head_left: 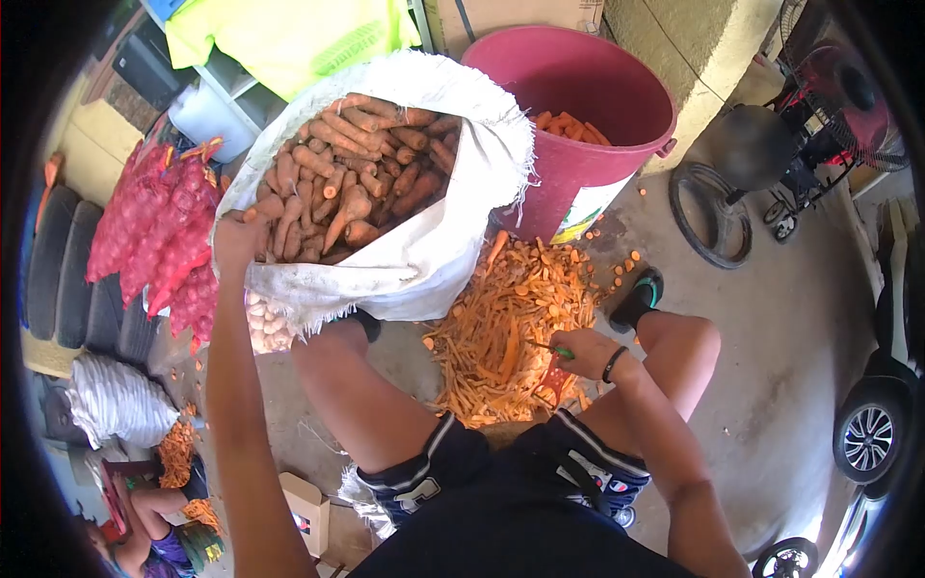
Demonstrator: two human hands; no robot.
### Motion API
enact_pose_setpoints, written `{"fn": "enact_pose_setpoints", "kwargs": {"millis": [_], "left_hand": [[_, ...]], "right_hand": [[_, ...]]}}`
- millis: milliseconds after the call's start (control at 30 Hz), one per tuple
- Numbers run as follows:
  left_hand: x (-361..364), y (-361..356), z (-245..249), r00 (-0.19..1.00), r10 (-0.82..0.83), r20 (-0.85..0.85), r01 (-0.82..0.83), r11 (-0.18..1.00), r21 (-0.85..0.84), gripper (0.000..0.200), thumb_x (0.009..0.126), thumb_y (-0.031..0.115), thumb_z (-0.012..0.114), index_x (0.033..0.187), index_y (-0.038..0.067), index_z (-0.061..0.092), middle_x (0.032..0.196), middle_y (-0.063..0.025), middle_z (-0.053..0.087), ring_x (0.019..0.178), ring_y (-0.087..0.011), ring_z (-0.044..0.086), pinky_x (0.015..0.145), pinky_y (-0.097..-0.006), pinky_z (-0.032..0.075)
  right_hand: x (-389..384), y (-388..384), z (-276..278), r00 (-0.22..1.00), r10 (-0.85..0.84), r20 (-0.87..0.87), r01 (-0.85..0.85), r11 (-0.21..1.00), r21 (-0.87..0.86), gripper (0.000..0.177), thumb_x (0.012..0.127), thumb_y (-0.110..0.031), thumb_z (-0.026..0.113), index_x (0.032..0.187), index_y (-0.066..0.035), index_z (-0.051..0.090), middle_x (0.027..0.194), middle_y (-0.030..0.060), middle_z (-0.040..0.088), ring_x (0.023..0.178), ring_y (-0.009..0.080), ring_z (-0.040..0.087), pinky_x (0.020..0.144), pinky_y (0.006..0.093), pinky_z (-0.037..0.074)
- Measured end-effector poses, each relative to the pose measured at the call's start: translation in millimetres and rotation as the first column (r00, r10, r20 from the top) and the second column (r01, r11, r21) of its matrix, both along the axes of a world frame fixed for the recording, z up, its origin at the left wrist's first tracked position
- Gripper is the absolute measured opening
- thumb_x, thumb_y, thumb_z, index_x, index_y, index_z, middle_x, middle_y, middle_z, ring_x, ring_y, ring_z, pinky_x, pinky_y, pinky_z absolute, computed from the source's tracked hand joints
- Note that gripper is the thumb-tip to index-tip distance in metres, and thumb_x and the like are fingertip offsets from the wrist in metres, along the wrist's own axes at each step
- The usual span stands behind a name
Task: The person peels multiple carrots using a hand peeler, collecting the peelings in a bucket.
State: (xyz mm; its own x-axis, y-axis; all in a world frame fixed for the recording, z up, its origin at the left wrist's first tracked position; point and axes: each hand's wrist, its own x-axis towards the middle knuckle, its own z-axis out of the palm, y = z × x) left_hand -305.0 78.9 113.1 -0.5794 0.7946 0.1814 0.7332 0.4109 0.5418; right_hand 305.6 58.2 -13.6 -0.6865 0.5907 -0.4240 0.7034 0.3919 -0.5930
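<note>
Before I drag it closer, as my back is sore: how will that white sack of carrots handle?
Probably heavy: the white sack bulges with carrots. Its rolled cloth rim looks floppy, so pulling there may just stretch it. It leans open-mouthed, so carrots might spill.

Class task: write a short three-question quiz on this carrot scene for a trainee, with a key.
1. True or false: the left hand is at the rim of the white woven sack of orange-brown carrots.
2. The right hand holds: A) a carrot B) a small red and green tool C) nothing
3. Fill in: the pile of orange peelings lies on the grey concrete ____ beside the dark red round plastic tub.
Key: 1 true; 2 B; 3 floor.
</note>
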Motion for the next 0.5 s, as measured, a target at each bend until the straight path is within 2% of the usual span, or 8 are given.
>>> {"fn": "enact_pose_setpoints", "kwargs": {"millis": [67,100,200,267,333,400,433,500], "left_hand": [[-10,-12,3,0.966,-0.028,0.257,-0.028,0.977,0.210,0.039,0.093,0.032,0.064,0.108,-0.004,0.067,0.095,-0.0121,0.072,0.078,-0.0228,0.071,0.071,-0.0391,0.056],[0,-19,6,0.884,-0.164,0.438,0.002,0.937,0.348,0.039,0.099,0.034,0.059,0.115,-0.001,0.063,0.104,-0.0051,0.068,0.087,-0.0155,0.067,0.076,-0.0342,0.056],[133,-35,35,0.481,-0.502,0.718,-0.213,0.728,0.651,0.037,0.099,0.028,0.060,0.120,-0.003,0.060,0.096,-0.0065,0.066,0.081,-0.0179,0.064,0.072,-0.0334,0.055],[159,-36,-20,0.375,-0.551,0.745,-0.188,0.742,0.644,0.044,0.103,0.038,0.054,0.124,0.000,0.055,0.111,-0.0077,0.063,0.098,-0.0152,0.063,0.083,-0.0337,0.054],[229,-49,-41,0.246,-0.508,0.825,-0.049,0.844,0.534,0.038,0.102,0.034,0.055,0.121,0.001,0.057,0.103,-0.0060,0.064,0.092,-0.0158,0.064,0.080,-0.0321,0.054],[279,-56,-78,0.156,-0.504,0.849,0.039,0.862,0.505,0.030,0.099,0.022,0.064,0.117,-0.001,0.061,0.098,-0.0056,0.067,0.086,-0.0129,0.064,0.076,-0.0278,0.054],[298,-59,-94,0.185,-0.482,0.857,0.083,0.876,0.475,0.030,0.097,0.021,0.066,0.117,-0.002,0.062,0.098,-0.0053,0.067,0.086,-0.0116,0.064,0.075,-0.0271,0.053],[325,-67,-115,0.260,-0.435,0.862,0.169,0.900,0.403,0.029,0.095,0.018,0.070,0.115,-0.002,0.063,0.098,-0.0046,0.068,0.086,-0.0089,0.063,0.074,-0.0256,0.052]], "right_hand": [[-3,10,10,0.999,0.020,-0.029,-0.019,0.998,0.054,0.031,0.089,-0.022,0.068,0.116,-0.007,0.062,0.101,0.0197,0.069,0.097,0.0395,0.065,0.085,0.0458,0.052],[-3,14,8,0.997,0.018,-0.072,-0.010,0.993,0.117,0.028,0.089,-0.021,0.068,0.113,-0.007,0.063,0.100,0.0191,0.069,0.097,0.0388,0.065,0.084,0.0452,0.052],[-15,34,25,0.984,0.032,-0.173,-0.004,0.987,0.161,0.032,0.088,-0.022,0.067,0.115,-0.007,0.062,0.097,0.0221,0.068,0.095,0.0402,0.066,0.083,0.0474,0.051],[-25,42,34,0.971,-0.018,-0.240,0.072,0.973,0.218,0.030,0.087,-0.020,0.067,0.114,-0.007,0.063,0.098,0.0215,0.068,0.095,0.0397,0.066,0.082,0.0471,0.052],[-37,40,43,0.959,-0.105,-0.262,0.179,0.943,0.279,0.029,0.086,-0.019,0.067,0.112,-0.007,0.063,0.098,0.0215,0.068,0.094,0.0394,0.066,0.081,0.0471,0.052],[-51,29,38,0.907,-0.212,-0.363,0.321,0.908,0.271,0.025,0.085,-0.016,0.068,0.107,-0.006,0.065,0.093,0.0201,0.068,0.089,0.0385,0.067,0.078,0.0458,0.053],[-56,24,33,0.873,-0.260,-0.413,0.387,0.885,0.260,0.022,0.085,-0.015,0.068,0.105,-0.005,0.066,0.091,0.0195,0.068,0.087,0.0381,0.067,0.077,0.0451,0.053],[-61,15,14,0.852,-0.250,-0.460,0.395,0.883,0.252,0.026,0.083,-0.015,0.069,0.107,-0.006,0.065,0.094,0.0208,0.068,0.089,0.0398,0.066,0.079,0.0460,0.053]]}}
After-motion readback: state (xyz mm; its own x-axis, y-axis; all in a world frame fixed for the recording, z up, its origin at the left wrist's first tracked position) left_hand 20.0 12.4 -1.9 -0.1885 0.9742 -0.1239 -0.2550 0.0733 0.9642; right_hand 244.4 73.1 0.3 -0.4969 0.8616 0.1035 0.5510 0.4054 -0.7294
